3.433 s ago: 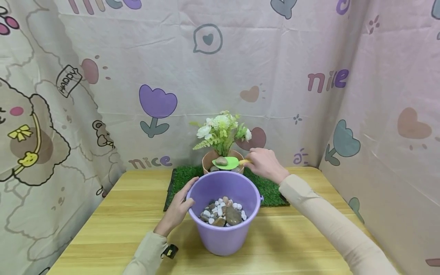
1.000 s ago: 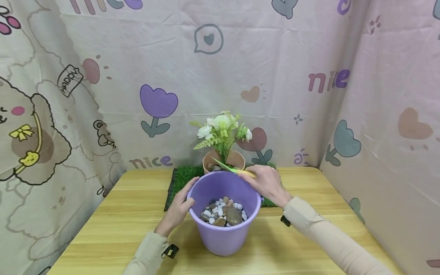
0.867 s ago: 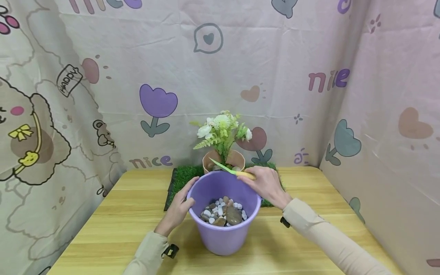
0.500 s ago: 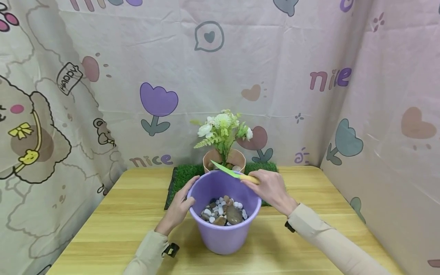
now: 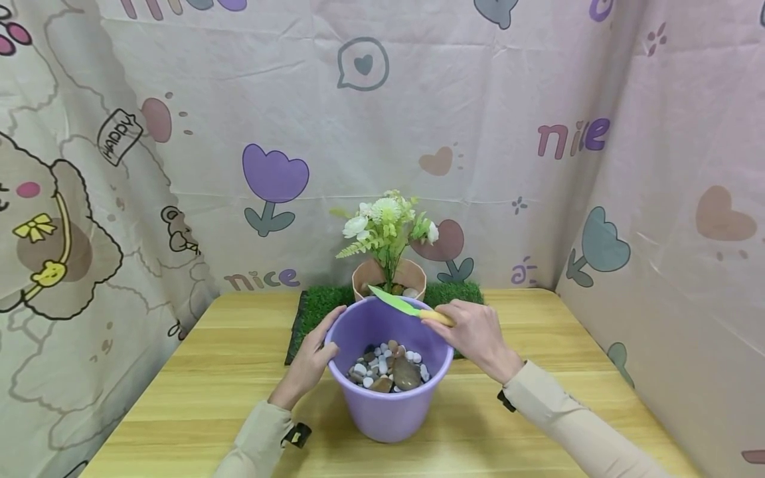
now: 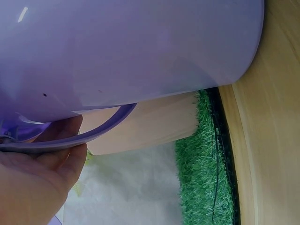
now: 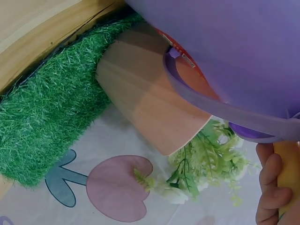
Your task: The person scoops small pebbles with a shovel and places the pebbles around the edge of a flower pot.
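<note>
A purple bucket (image 5: 388, 415) stands on the table with white, grey and brown stones (image 5: 382, 365) in its bottom. My left hand (image 5: 307, 368) holds its rim on the left side; in the left wrist view the fingers curl at the rim by the bucket's handle (image 6: 110, 123). Over the far rim, my right hand (image 5: 478, 335) grips the yellow handle of a green trowel (image 5: 391, 302). No stone shows on the tilted blade. Behind the bucket is a peach flower pot (image 5: 412, 273) with white flowers (image 5: 385, 214) and several stones inside, its lower part hidden.
The pot stands on a green artificial grass mat (image 5: 323, 315) at the back of the wooden table (image 5: 239, 345). A patterned cloth (image 5: 478, 99) hangs behind and along both sides.
Earlier the trowel carried a brown stone over the pot; the stone has since left the blade. My right hand has drawn the trowel back towards the bucket. My left hand stays put.
</note>
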Tool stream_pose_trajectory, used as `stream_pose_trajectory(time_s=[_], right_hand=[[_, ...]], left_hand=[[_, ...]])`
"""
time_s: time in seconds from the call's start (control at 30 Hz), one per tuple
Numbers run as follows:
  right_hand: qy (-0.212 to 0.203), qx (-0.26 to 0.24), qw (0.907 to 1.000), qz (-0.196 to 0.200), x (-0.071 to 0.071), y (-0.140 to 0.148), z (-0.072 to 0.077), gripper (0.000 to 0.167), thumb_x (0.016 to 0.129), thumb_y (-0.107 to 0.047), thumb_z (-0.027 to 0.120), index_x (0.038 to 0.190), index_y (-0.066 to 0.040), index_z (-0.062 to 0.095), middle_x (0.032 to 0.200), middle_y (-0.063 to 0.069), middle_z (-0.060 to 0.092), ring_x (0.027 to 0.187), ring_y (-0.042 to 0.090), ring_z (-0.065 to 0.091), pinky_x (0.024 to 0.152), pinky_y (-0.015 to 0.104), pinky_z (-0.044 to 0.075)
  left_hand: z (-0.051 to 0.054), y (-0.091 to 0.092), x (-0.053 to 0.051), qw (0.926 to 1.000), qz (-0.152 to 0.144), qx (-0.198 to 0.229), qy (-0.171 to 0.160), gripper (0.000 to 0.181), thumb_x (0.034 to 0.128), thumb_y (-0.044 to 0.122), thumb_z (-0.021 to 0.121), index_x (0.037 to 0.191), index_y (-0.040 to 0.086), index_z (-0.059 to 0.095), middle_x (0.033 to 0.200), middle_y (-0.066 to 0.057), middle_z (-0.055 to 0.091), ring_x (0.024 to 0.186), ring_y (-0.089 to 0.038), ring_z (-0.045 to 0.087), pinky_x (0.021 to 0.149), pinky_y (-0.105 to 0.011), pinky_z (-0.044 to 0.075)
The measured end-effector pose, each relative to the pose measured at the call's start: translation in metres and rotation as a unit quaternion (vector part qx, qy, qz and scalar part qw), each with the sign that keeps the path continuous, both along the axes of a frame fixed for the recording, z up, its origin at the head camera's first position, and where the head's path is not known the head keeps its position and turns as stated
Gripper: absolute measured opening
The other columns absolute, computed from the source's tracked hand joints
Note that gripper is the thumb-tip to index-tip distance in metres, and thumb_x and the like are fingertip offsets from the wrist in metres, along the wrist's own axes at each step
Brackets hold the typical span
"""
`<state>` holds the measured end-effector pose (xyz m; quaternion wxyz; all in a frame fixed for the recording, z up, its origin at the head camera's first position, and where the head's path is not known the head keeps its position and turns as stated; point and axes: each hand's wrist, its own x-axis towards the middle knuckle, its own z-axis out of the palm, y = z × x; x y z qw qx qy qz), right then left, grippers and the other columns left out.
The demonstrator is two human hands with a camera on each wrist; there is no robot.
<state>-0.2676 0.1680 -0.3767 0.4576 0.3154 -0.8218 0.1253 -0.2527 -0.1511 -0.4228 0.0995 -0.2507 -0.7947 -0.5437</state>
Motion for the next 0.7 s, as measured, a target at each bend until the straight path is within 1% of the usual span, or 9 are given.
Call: stream_pose_trajectory(time_s=[0.27,0.5,0.6,0.7], right_hand=[[-0.002,0.000,1.0000,0.007,0.000,0.001,0.000,0.022,0.071,-0.038,0.084,0.078,-0.018,0.077,0.061,-0.010,0.059,0.046,0.000,0.045,0.042,0.014,0.033],[-0.011,0.005,0.9998,0.015,0.004,0.001,0.002,0.022,0.070,-0.036,0.084,0.079,-0.017,0.078,0.061,-0.008,0.061,0.045,-0.001,0.045,0.042,0.012,0.029],[-0.021,0.022,0.9994,0.014,0.006,0.003,0.004,0.023,0.070,-0.038,0.084,0.080,-0.017,0.078,0.061,-0.009,0.060,0.045,-0.002,0.044,0.042,0.011,0.028],[-0.039,0.055,0.9977,0.006,0.010,0.003,0.012,0.025,0.071,-0.041,0.083,0.079,-0.018,0.078,0.059,-0.010,0.057,0.045,-0.002,0.040,0.041,0.011,0.026]], left_hand=[[0.000,0.000,0.000,1.0000,0.001,-0.001,0.006,0.073,0.0826,0.003,0.044,0.154,0.016,0.032,0.152,-0.015,0.042,0.128,-0.037,0.052,0.096,-0.045,0.050],[0.000,0.000,-0.001,0.9999,0.005,-0.004,0.008,0.073,0.0823,0.003,0.045,0.153,0.015,0.033,0.152,-0.015,0.042,0.127,-0.037,0.053,0.095,-0.043,0.051],[0.000,0.000,0.000,1.0000,0.005,-0.004,0.005,0.073,0.0828,0.003,0.045,0.154,0.015,0.033,0.152,-0.015,0.042,0.126,-0.037,0.053,0.094,-0.043,0.051],[0.000,-0.001,0.000,1.0000,0.006,-0.005,0.005,0.073,0.0829,0.003,0.045,0.154,0.015,0.033,0.152,-0.015,0.042,0.126,-0.037,0.053,0.094,-0.042,0.051]])
